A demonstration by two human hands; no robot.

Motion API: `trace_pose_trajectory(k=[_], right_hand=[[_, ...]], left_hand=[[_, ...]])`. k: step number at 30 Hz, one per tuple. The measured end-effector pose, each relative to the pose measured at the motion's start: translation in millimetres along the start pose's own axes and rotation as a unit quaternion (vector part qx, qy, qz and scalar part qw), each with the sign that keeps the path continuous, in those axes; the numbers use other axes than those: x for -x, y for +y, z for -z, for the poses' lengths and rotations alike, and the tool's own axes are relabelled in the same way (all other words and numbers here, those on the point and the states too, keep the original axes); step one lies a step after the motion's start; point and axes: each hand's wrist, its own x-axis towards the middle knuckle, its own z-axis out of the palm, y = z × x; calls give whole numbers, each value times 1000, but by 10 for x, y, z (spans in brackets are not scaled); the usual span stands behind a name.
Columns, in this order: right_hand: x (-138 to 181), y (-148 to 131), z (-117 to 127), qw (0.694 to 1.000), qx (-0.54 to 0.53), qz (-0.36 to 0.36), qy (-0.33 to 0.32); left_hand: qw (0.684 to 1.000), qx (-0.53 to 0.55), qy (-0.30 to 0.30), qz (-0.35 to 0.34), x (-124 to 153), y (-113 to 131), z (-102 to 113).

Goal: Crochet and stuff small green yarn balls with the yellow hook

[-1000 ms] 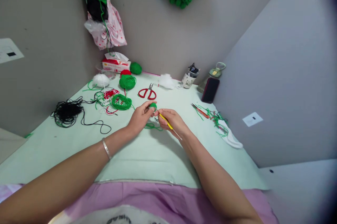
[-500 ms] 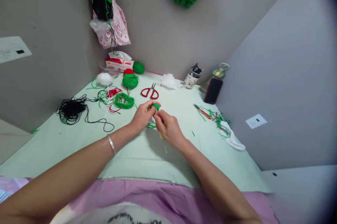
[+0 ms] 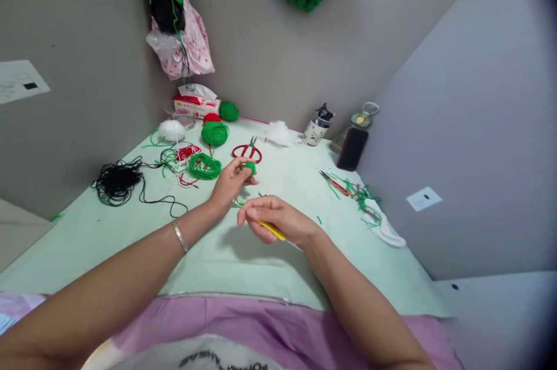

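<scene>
Between the fingertips of my left hand (image 3: 231, 183) is a small round green crocheted piece (image 3: 249, 169), held a little above the table. My right hand (image 3: 276, 220) is closed around a crochet hook with a yellow handle (image 3: 272, 229), lower and to the right of the piece. The hook's thin metal end points left, near some green yarn (image 3: 237, 203) under my left hand. Red-handled scissors (image 3: 246, 152) lie just beyond my left fingers. A coil of green yarn (image 3: 204, 166) rests left of that hand.
Black yarn (image 3: 118, 181) lies loose at the left. Green yarn balls (image 3: 214, 133) and a tissue box (image 3: 196, 105) stand at the back. White stuffing (image 3: 279, 133), a jar (image 3: 316, 131) and a phone (image 3: 353, 149) sit farther right. Orange snips (image 3: 335, 183) lie beside green scraps (image 3: 363, 199).
My hands have moved apart. The right hand has drawn back and down with the hook, away from the green piece; the left has shifted slightly left and up with it.
</scene>
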Motion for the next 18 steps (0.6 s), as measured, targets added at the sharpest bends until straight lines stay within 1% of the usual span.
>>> trace_pose_trajectory(k=[1, 2, 4, 5, 6, 9, 12, 15, 18], right_hand=[[-4, 2, -1, 999, 9, 30, 37], [-13, 1, 13, 992, 25, 66, 100], [-37, 1, 73, 960, 67, 124, 243], [-51, 5, 110, 941, 87, 140, 296], [-66, 15, 146, 925, 105, 150, 332], [-114, 73, 219, 899, 147, 160, 380], [-165, 151, 253, 880, 195, 163, 402], [-204, 210, 289, 869, 222, 164, 412], [-222, 233, 329, 867, 225, 167, 412]], left_hand=[[1000, -3, -3, 0, 3, 7, 5], [1000, -7, -8, 0, 11, 17, 5], [1000, -17, -18, 0, 38, 33, -11], [999, -23, -24, 2, 54, 38, -25], [999, -29, -32, 4, 70, 38, -41], [997, -40, -58, 5, 106, 8, -90], [996, -46, -70, 3, 117, -50, -117], [996, -51, -73, 9, 113, -82, -115], [994, -45, -92, 26, 113, -57, -104]])
